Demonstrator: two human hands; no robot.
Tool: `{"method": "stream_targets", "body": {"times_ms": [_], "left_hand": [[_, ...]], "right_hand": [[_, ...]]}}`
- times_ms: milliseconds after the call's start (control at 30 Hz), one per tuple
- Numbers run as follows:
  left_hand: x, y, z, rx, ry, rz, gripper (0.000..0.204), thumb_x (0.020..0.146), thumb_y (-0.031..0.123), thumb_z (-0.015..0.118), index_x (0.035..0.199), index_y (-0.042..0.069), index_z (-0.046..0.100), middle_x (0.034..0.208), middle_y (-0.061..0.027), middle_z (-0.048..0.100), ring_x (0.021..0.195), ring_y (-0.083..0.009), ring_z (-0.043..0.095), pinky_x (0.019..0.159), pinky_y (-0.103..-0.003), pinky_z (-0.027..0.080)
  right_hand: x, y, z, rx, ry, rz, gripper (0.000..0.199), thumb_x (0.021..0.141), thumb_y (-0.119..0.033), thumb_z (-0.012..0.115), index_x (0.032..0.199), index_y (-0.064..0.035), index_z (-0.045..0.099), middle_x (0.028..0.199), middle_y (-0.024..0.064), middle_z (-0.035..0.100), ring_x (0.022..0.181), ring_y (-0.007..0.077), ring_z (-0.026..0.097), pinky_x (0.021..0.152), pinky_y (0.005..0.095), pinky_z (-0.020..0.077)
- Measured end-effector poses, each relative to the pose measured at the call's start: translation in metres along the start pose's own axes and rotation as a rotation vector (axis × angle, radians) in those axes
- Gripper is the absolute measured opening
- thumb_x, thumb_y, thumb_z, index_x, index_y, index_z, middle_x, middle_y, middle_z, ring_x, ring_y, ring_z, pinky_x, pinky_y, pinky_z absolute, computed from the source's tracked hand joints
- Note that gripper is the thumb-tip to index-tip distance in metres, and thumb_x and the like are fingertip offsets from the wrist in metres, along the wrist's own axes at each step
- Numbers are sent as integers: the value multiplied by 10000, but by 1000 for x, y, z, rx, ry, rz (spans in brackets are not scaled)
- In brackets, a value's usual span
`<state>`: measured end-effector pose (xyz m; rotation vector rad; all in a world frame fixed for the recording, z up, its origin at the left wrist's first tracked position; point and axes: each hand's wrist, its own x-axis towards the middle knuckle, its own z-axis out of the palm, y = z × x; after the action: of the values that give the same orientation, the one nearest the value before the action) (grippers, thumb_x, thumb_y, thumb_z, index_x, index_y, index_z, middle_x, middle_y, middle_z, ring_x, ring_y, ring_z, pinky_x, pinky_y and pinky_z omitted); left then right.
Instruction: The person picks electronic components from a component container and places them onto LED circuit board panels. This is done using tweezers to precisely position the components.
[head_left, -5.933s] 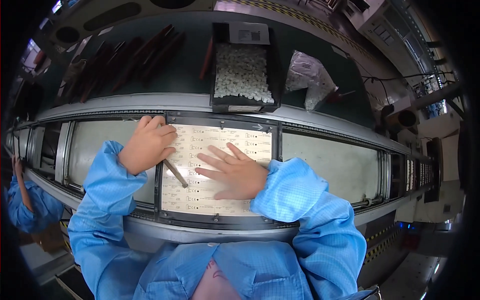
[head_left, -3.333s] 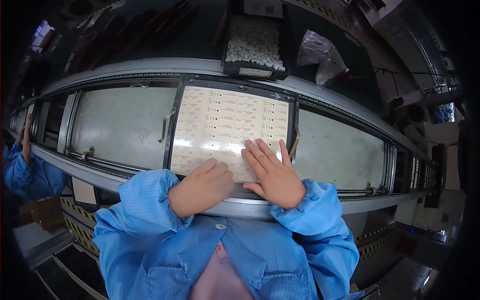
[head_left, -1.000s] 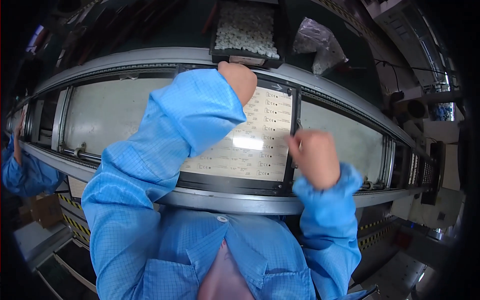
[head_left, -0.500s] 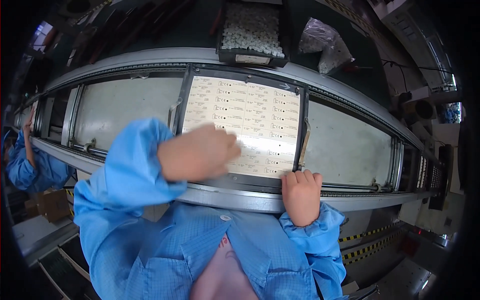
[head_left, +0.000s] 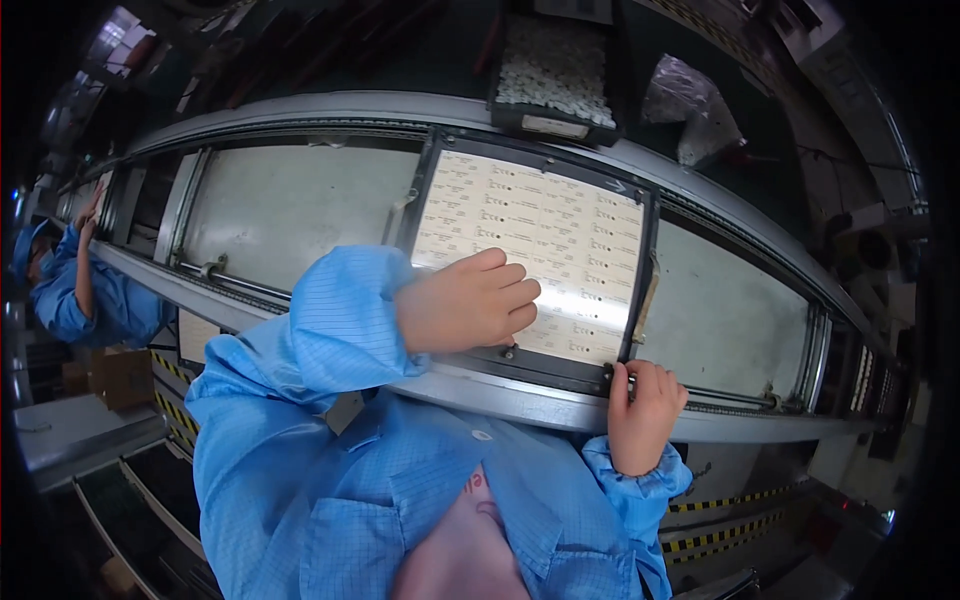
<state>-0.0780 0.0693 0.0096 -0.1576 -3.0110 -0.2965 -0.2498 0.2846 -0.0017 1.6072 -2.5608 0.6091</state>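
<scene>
A cream printed label panel lies in a black frame that rests across the conveyor rails in front of me. My left hand is curled over the near left part of the panel. Its fingers are bent, and a fingertip reaches down beside a small dark knob on the frame's near edge. At the near right corner of the frame, my right hand is closed, its fingers bent next to a small dark fitting. Both hands' fingers hide whatever they may hold.
Beyond the frame stands a black bin of small white parts, with a clear plastic bag to its right. Metal rails run left and right. At the far left, another person in blue has raised arms. Boxes stand below.
My left hand, blurred over the panel before, is now sharper, with its fingers by the near-edge knob. My right hand stays at the frame's corner. The whole scene has shifted rightward in view.
</scene>
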Motion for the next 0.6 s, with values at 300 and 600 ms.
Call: {"method": "stream_targets", "body": {"times_ms": [300, 600], "left_hand": [[-94, 37, -25, -69, -28, -684, 211, 739, 224, 718, 744, 45, 607, 786, -95, 565, 772, -276, 542, 713, -381, 416], [-85, 50, 9, 126, 37, -912, 214, 754, 219, 680, 674, 40, 593, 686, -90, 548, 714, -261, 546, 712, -367, 428]], "right_hand": [[10, 4, -6, 108, -18, 7, 72, 832, -90, 658, 870, -55, 609, 713, 52, 516, 701, 227, 489, 764, 359, 357], [34, -11, -3, 180, 20, -109, 51, 816, -36, 640, 836, -49, 595, 669, 53, 485, 669, 228, 480, 756, 355, 357]]}}
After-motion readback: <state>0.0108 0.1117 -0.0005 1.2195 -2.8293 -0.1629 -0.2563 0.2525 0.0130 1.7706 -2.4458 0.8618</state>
